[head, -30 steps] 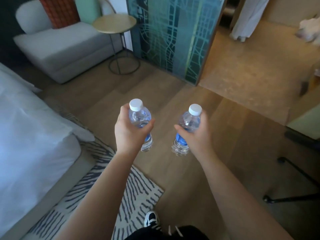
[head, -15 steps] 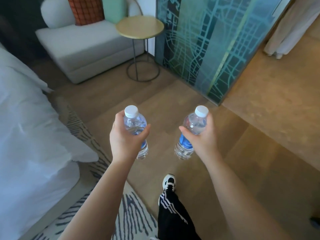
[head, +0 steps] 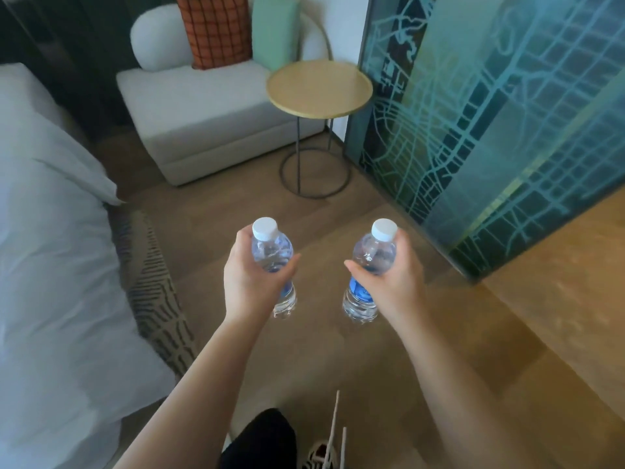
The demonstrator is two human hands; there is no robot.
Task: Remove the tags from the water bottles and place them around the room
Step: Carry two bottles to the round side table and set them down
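Observation:
I hold two small clear water bottles upright over the wooden floor, each with a white cap and a blue label. My left hand (head: 252,282) is wrapped around the left water bottle (head: 270,247), covering most of its label. My right hand (head: 392,286) grips the right water bottle (head: 373,252), whose blue label shows below my thumb. The two bottles are apart, side by side at the middle of the view. No hanging tag is visible on either one.
A round wooden side table (head: 319,86) on a thin metal stand is ahead, beside a white sofa (head: 199,113) with cushions. A bed with white sheets (head: 50,248) fills the left, a patterned rug (head: 155,292) beside it. A patterned glass partition (head: 490,113) stands at right.
I have walked forward and turned left: the side table and sofa have come closer and shifted right. Both hands keep the same hold on the bottles.

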